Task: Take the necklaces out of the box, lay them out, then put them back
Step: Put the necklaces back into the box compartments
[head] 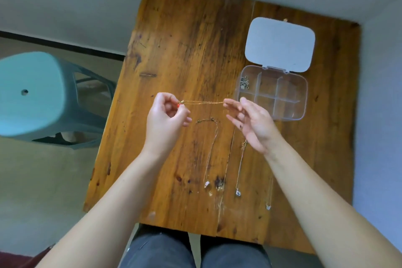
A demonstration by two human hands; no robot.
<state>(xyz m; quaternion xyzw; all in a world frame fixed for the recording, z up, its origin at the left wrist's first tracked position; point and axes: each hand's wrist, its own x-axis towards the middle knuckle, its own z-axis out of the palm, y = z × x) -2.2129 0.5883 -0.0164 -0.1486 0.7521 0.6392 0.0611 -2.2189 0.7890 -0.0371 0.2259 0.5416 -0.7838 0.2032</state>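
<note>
A thin gold necklace with a red pendant is stretched level above the table between both hands. My left hand pinches the pendant end; my right hand pinches the other end with its fingertips. Three necklaces lie in lines on the wooden table: one with a pale pendant, one with a round clear stone, and one partly hidden under my right forearm. The clear plastic box stands open at the right, its grey lid flat behind it. A silvery chain lies in the box's left compartment.
A teal plastic stool stands on the floor left of the table. My knees in dark trousers sit below the table's near edge. A grey wall runs behind the table and along its right side.
</note>
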